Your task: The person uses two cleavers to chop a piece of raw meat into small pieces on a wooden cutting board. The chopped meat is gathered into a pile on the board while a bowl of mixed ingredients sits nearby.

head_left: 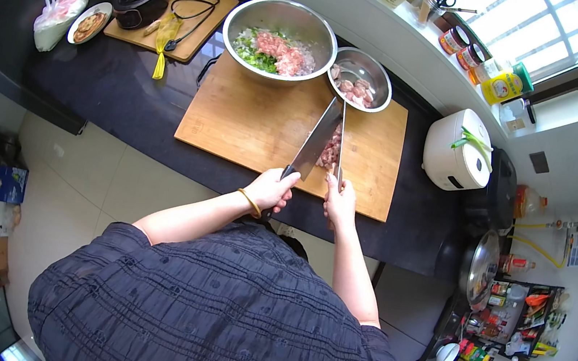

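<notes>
Running along the wall, a dark counter [117,96] carries a wooden board [238,119] in front of the person. At the board's far side sits a big steel bowl [233,38] with chopped greens [253,57], pale bits and pink mince [280,51]; just beside it, on the right, a small steel bowl [382,94] holds chunks of meat [356,91]. Farther left, a second board [211,20] bears a black pot [141,0] and a dark cord [202,17], with a plate [72,37] of food and a white bag [56,22] near it. To the right stands a white rice cooker [446,154] with a green onion on its lid, and above, jars [455,40] line the sill by a bright window [541,42]. Pale tiles [86,168] cover the floor. On the main board, right of its middle, lies a heap of chopped meat [330,149] between two blades. The left hand [271,191], a yellow bangle [250,203] at its wrist, has its fingers curled tight round the black handle of a broad cleaver [318,137], slanting with its face in view. The right hand [339,202] is likewise clamped on the handle of another knife [342,140], seen nearly edge-on. Both tips point toward the small bowl, close together; whether the blades touch the wood, I can't tell.
</notes>
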The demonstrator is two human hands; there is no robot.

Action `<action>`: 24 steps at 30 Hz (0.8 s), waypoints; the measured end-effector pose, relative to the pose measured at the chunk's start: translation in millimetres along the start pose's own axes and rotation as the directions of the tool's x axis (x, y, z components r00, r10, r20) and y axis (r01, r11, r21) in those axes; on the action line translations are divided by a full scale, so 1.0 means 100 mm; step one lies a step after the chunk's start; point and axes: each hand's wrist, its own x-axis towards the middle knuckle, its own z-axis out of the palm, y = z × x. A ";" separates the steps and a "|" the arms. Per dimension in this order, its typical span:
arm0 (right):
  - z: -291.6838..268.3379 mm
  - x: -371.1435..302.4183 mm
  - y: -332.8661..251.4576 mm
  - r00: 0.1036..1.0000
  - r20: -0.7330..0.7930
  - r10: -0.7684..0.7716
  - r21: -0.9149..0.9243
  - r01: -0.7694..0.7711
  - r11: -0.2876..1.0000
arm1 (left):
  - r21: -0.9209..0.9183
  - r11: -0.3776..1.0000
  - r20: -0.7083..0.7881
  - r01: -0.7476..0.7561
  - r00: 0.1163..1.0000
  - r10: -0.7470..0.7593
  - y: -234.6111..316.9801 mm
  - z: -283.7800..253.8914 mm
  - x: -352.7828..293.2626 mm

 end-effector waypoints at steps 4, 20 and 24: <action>-0.05 -0.18 -0.33 0.987 0.045 0.152 0.197 -0.158 0.968 | -0.119 0.991 0.050 0.058 0.997 -0.052 0.06 0.16 0.06; -0.02 -0.32 -0.45 0.982 0.100 0.160 0.553 -0.188 0.812 | 0.029 0.999 -0.016 -0.036 0.999 0.036 -0.14 0.40 0.08; -0.34 -0.31 -0.48 0.987 0.157 0.044 0.527 -0.121 0.841 | 0.034 0.999 -0.132 0.037 0.991 -0.032 -0.22 0.24 0.17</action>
